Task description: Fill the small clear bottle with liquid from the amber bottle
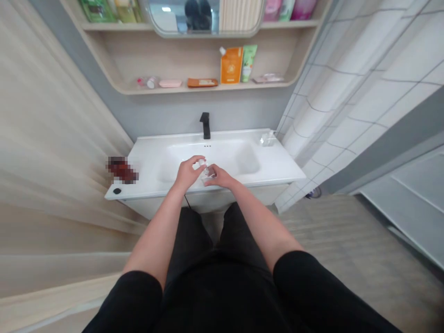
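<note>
Over the front edge of the white sink (243, 159), my right hand (221, 177) is wrapped around a small clear bottle (208, 175). My left hand (189, 173) is closed at the white top (202, 162) of that bottle, thumb and fingers pinched about it. Whether the top is a pump head or a plain cap is too small to tell, as is whether it sits loose on the neck. The fingers hide part of the bottle.
A black faucet (206, 126) rises behind the basin. Another clear bottle (267, 138) stands at the right rear corner. On the left are a blurred dark red object (121, 170) and a black round piece (117, 191). Above hangs a shelf (156, 91) with toiletries.
</note>
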A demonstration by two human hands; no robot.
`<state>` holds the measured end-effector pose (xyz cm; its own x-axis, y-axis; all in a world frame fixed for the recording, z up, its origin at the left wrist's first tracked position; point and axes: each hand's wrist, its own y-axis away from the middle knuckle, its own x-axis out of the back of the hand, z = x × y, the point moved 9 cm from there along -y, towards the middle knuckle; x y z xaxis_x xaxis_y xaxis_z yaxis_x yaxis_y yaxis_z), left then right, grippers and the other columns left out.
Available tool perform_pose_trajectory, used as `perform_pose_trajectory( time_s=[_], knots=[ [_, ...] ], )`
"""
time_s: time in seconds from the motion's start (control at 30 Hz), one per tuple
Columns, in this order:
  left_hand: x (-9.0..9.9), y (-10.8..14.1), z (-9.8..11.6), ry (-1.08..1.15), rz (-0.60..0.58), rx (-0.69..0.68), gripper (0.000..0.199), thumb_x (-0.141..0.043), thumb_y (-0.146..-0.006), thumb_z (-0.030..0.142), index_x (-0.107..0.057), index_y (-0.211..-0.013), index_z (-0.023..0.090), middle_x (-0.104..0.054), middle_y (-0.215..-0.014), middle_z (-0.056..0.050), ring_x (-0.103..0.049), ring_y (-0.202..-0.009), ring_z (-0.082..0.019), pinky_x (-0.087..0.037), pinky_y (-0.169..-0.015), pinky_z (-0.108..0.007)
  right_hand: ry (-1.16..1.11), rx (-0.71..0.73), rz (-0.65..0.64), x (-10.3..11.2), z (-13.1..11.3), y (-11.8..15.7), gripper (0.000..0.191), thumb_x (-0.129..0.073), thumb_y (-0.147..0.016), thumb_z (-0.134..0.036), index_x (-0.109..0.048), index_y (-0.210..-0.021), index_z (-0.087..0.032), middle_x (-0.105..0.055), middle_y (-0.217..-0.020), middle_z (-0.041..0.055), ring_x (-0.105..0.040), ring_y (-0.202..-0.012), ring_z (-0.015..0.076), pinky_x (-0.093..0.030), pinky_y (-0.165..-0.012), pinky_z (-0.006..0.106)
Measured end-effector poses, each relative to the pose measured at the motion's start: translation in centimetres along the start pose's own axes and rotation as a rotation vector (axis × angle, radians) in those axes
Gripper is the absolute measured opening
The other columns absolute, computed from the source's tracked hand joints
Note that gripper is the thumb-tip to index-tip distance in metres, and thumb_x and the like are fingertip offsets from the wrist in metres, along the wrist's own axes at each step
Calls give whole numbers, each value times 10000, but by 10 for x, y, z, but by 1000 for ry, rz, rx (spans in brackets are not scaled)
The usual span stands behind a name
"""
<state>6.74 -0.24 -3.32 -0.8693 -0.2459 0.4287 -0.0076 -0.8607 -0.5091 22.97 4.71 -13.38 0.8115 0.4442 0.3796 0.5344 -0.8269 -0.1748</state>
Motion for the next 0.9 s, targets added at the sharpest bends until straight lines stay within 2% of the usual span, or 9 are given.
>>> perform_pose_trajectory(
  time_s=[0.1,0.37,0.5,0.63,0.73,0.83,0.9],
  knots=[
    [5,1,9,-47,9,-10,289,-805,-916,276,-801,-1204,249,-858,-1221,-66,-796,-1142,-261,-621,-1041,-426,-8,2,3,0,0,0,815,-1054,-542,-527,-627,-1175,-242,-734,-1088,30,-692,-975,252,-573,-956,439],
    [16,9,9,-18,75,20,257,-814,-909,299,-773,-1155,237,-848,-1167,-61,-786,-980,-209,-638,-965,-372,-18,1,15,1,-1,1,788,-1053,-553,-488,-642,-1179,-242,-744,-1078,31,-689,-967,249,-571,-961,438],
    [35,24,1,-110,105,75,255,-827,-909,369,-761,-1123,246,-844,-1130,-48,-784,-933,-210,-635,-935,-357,-18,20,9,0,-1,0,795,-1048,-563,-479,-648,-1204,-232,-744,-1103,37,-705,-1005,256,-567,-967,432],
    [57,45,-10,-244,148,140,271,-824,-915,448,-784,-1102,256,-823,-957,-34,-738,-798,-213,-608,-855,-355,-9,19,3,0,0,0,773,-1040,-579,-495,-651,-1201,-252,-756,-1143,39,-715,-1040,264,-571,-966,430],
    [74,63,-32,-122,226,252,324,-834,-884,508,-805,-1063,240,-781,-859,-33,-705,-742,-204,-603,-798,-352,-22,-2,4,0,1,0,763,-1044,-580,-493,-652,-1190,-256,-757,-1151,42,-721,-1052,269,-574,-985,442],
    [101,86,-71,120,408,429,402,-849,-817,488,-789,-1088,197,-768,-904,-43,-727,-764,-192,-640,-826,-365,-43,-24,10,1,2,0,783,-1053,-559,-480,-651,-1193,-255,-756,-1143,41,-722,-1047,268,-579,-998,452],
    [125,104,-99,191,520,526,490,-872,-748,424,-768,-1155,171,-766,-958,-50,-754,-800,-195,-656,-875,-385,-47,-29,10,1,2,0,783,-1053,-551,-474,-655,-1190,-260,-757,-1144,37,-722,-1046,267,-583,-998,455]
  ],
)
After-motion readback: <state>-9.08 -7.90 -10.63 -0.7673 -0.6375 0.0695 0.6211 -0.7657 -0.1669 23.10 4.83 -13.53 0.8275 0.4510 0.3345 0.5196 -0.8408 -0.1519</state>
